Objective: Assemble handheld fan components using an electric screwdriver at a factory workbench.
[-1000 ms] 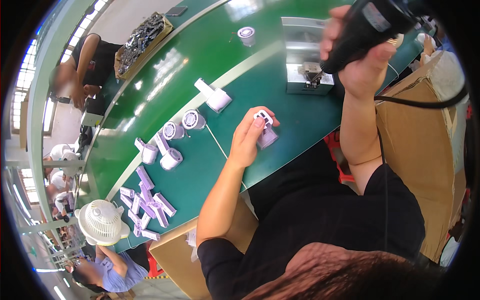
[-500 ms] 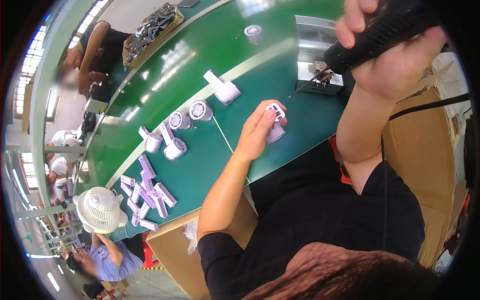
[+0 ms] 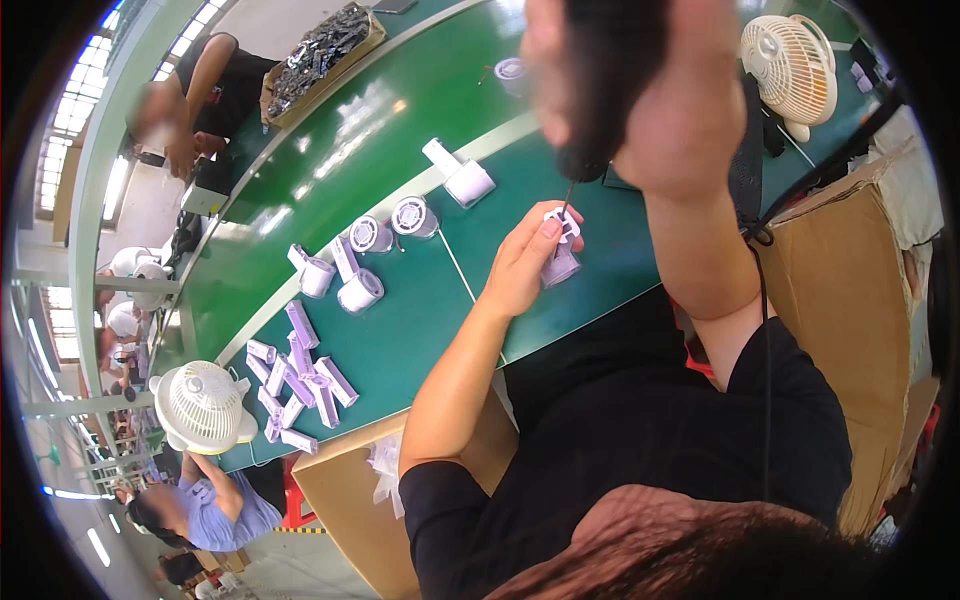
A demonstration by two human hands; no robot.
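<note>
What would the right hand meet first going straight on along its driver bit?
Likely the lilac part in the left hand; the bit overlaps it in view, though depth is unclear.

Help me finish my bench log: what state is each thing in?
Lavender part: held in left hand
Left hand: closed around that part
Black power screwdriver: bit downward, tip at the part, contact unclear
Right hand: closed on the screwdriver, blurred
Lavender handles: loosely heaped, unheld
Carton: open, filled with dark pieces
Left fan: on or off, cannot tell
Right fan: likewise, cannot tell
</note>
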